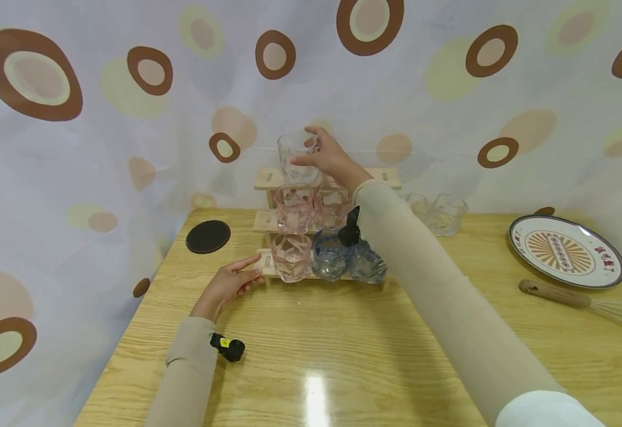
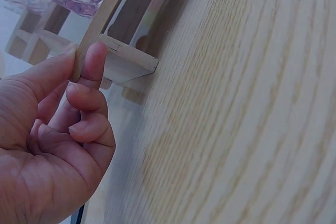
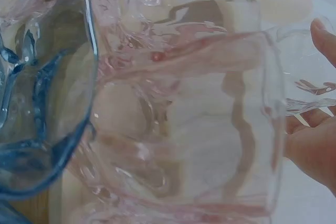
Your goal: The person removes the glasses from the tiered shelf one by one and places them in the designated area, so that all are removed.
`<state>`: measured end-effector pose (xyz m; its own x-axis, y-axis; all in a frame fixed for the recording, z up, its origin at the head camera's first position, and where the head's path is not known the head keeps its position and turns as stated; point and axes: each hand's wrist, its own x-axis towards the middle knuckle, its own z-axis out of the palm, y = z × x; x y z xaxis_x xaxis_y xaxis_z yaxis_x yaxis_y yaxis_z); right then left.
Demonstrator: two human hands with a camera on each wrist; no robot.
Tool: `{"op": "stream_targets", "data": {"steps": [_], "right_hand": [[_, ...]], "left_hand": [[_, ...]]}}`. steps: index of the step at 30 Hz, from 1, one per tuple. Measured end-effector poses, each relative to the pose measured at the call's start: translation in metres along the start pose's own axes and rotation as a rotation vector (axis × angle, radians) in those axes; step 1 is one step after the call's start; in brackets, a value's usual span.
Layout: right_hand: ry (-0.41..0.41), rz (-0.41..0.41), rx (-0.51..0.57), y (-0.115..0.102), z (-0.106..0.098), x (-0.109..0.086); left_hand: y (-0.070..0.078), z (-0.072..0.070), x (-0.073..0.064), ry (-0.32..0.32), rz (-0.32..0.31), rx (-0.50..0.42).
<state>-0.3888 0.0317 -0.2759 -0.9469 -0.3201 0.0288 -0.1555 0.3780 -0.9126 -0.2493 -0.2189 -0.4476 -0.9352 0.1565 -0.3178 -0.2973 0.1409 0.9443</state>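
A wooden three-step rack [image 1: 265, 220] stands against the patterned cloth, with glasses on its steps. At the top step my right hand [image 1: 331, 155] holds a clear glass [image 1: 296, 155], thumb and fingers spread around its side. My left hand [image 1: 229, 284] pinches the left end of the lowest step between thumb and index finger; in the left wrist view the other fingers curl below it. Pink glasses [image 1: 293, 209] sit on the middle step. The lowest step carries a pink glass [image 1: 291, 258] and two blue glasses [image 1: 329, 255], one partly behind my right sleeve.
Clear glasses [image 1: 446, 214] stand on the table right of the rack, partly hidden by the right arm. A black round coaster [image 1: 208, 236] lies at the left. Farther right are a decorated plate [image 1: 567, 251] and a whisk [image 1: 555, 293] with a wooden handle.
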Motion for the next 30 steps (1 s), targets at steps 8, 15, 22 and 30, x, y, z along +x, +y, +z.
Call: {"op": "stream_targets", "data": {"steps": [8, 15, 22, 30], "right_hand": [[0.017, -0.03, 0.001, -0.008, -0.025, -0.005], [0.033, -0.025, -0.022, -0.008, -0.059, -0.013], [0.045, -0.018, -0.088, 0.004, -0.098, -0.035], [0.093, -0.007, -0.034, 0.025, -0.139, -0.061]], "left_hand": [[0.003, -0.003, -0.001, -0.002, -0.004, 0.001], [0.006, -0.008, -0.002, 0.003, 0.006, 0.024], [0.005, -0.008, -0.002, -0.029, 0.012, 0.016], [0.007, -0.008, -0.002, -0.008, 0.001, 0.026]]}}
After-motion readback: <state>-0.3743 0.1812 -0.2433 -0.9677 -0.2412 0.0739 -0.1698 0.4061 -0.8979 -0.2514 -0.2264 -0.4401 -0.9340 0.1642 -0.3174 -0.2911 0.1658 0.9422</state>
